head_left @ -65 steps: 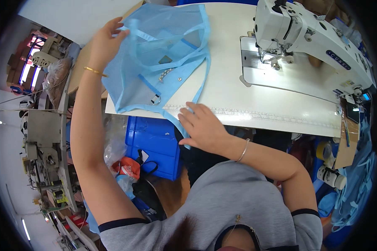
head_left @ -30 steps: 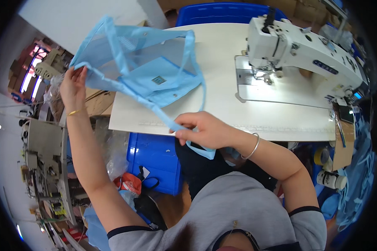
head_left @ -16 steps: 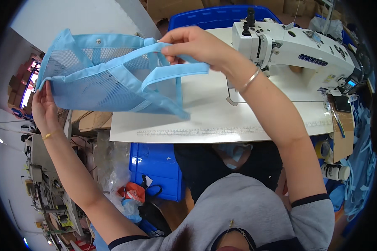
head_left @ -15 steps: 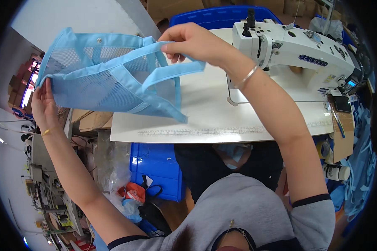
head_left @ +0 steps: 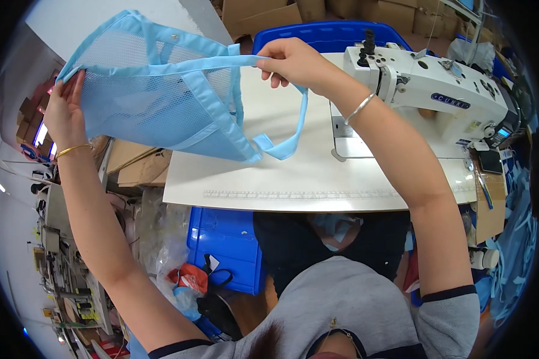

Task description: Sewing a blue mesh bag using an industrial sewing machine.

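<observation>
A light blue mesh bag (head_left: 156, 99) with fabric borders and a small snap on its far rim hangs spread between my hands, over the left part of the white sewing table (head_left: 281, 173). My left hand (head_left: 66, 110) pinches the rim at its left corner. The right hand (head_left: 290, 63) grips the end of the top border at the other corner, fingers closed, pulling the edge fairly straight. From there a loose blue strap (head_left: 293, 134) loops down, its lower end near the tabletop. The bag's lower edge slants toward the table; I cannot tell whether it touches.
A white sewing machine (head_left: 443, 90) stands on the table to the right, beyond my right forearm. Behind it sits a blue bin (head_left: 323, 33). A ruler strip (head_left: 293, 195) runs along the near edge. Another blue crate (head_left: 224, 248) is below; blue fabric strips (head_left: 515, 239) hang at far right.
The bag has been lifted and stretched; its top border now runs straighter between my hands. My right hand moved slightly right, and the strap, formerly sticking out, now hangs in a loop.
</observation>
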The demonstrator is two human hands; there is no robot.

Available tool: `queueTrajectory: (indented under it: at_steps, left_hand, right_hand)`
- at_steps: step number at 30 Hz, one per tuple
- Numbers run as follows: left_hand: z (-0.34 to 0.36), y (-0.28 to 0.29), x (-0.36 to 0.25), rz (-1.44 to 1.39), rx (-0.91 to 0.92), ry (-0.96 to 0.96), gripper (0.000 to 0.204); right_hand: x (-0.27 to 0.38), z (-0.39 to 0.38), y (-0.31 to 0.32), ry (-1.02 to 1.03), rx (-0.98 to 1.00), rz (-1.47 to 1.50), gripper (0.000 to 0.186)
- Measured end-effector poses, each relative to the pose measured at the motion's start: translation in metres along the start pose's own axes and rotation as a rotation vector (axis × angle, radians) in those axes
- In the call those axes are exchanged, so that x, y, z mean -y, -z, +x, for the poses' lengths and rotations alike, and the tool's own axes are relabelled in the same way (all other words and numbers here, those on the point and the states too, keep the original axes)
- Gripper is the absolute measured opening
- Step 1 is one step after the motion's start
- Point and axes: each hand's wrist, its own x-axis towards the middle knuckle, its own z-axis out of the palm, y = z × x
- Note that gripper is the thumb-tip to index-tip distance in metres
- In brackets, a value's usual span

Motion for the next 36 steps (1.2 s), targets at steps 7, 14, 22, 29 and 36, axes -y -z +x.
queueTrajectory:
  at_steps: [7,14,22,29,36]
  left_hand:
    - [-0.027,-0.032,0.010,0.196,-0.042,-0.087,0.017]
    - [-0.061,-0.053,0.020,0.347,0.090,0.009,0.018]
    - [-0.078,-0.059,0.022,0.683,0.329,0.111,0.019]
    - [-0.084,-0.049,0.025,0.882,0.456,0.141,0.022]
    - [-0.124,0.032,-0.001,0.857,0.594,0.220,0.027]
  right_hand:
    - [-0.021,-0.043,-0.021,-0.095,0.271,0.219,0.014]
    - [-0.045,-0.099,-0.050,-0.180,0.464,0.315,0.015]
    - [-0.045,-0.131,-0.052,-0.238,0.678,0.301,0.016]
    - [-0.042,-0.160,-0.061,-0.228,0.799,0.225,0.015]
    - [-0.080,-0.180,-0.089,-0.219,0.733,0.419,0.038]
